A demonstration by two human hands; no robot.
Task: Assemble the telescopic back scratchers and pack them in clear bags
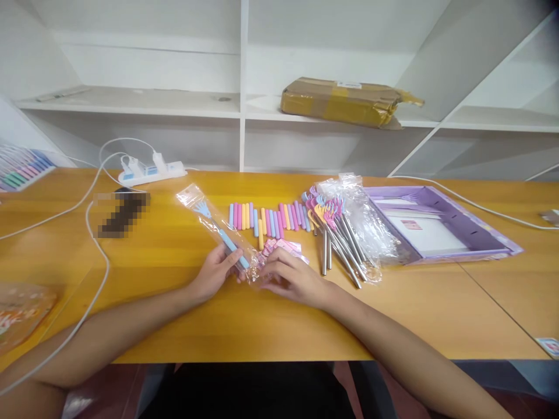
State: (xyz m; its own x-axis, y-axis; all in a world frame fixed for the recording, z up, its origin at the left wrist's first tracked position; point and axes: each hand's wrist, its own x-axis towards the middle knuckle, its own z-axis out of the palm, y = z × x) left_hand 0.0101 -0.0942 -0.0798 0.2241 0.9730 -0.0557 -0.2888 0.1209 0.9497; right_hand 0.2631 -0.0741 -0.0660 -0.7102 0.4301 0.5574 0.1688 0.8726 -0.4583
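A blue back scratcher with a hand-shaped head lies inside a clear plastic bag. My left hand is closed around its handle through the bag. At the bag's lower right end, my right hand has its fingers pinched on the clear film. Beyond the hands, several blue, pink, yellow and purple handle sleeves lie in a row. Small pink printed cards are partly hidden behind my right hand. To the right is a pile of metal-stemmed back scratchers with coloured heads.
Clear plastic bags lie between the pile and an open purple box. A white power strip with cables stands at the back left. An orange packet is at the left edge, and a taped carton rests on the shelf.
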